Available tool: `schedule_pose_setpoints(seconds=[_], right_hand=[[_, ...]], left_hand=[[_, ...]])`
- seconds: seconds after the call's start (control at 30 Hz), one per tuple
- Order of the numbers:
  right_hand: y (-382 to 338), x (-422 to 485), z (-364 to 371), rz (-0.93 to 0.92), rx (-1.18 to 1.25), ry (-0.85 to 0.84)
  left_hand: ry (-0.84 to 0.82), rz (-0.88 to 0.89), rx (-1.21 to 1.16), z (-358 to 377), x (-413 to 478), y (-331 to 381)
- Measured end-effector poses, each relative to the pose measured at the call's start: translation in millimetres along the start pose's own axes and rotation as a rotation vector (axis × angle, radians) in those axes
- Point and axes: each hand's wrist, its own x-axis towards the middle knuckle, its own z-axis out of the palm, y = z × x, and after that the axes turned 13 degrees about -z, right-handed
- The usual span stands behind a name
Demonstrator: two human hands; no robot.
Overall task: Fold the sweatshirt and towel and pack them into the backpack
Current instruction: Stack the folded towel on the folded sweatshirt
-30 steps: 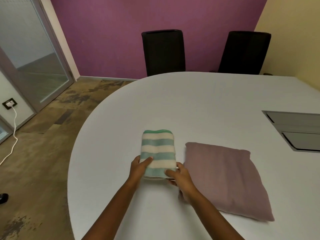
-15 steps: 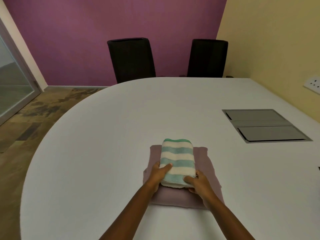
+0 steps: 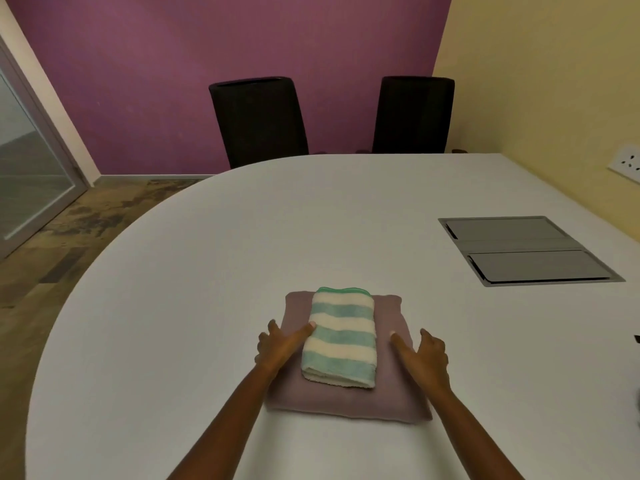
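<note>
A folded towel with green and cream stripes lies on top of the folded mauve sweatshirt, near the front of the white table. My left hand lies flat on the sweatshirt's left side, its fingers straight and a fingertip touching the towel's edge. On the sweatshirt's right side rests my right hand, fingers spread and straight, clear of the towel. Neither hand holds anything. No backpack is in view.
A grey cable hatch is set into the table at the right. Two black chairs stand at the far edge before a purple wall. A wall socket sits on the yellow wall at the right.
Both hands carried the towel to the right onto the sweatshirt, let go of it, and moved apart to the sweatshirt's two sides.
</note>
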Motion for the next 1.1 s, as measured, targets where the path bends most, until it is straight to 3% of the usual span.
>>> schedule_pose_setpoints(seconds=[0.07, 0.13, 0.23, 0.33, 0.53, 0.83, 1.1], right_hand=[[10, 11, -1, 0.119, 0.118, -0.080], [47, 33, 10, 0.187, 0.248, -0.166], [124, 80, 39, 0.198, 0.347, -0.240], [58, 42, 5, 0.232, 0.453, -0.256], [39, 25, -3, 0.297, 0.549, -0.462], [-7, 3, 27, 0.190, 0.552, -0.442], [-74, 4, 90, 0.104, 0.555, -0.518]], left_hand=[[-0.193, -0.085, -0.157, 0, 19, -12], [-0.249, -0.126, -0.244, 3, 57, -32], [-0.268, -0.116, -0.317, -5, 37, -23], [-0.356, -0.130, -0.350, -7, 33, -21], [-0.214, -0.185, -0.352, -7, 36, -38], [-0.188, -0.182, -0.458, -61, 47, -62], [-0.016, -0.115, -0.534, -154, 39, -74]])
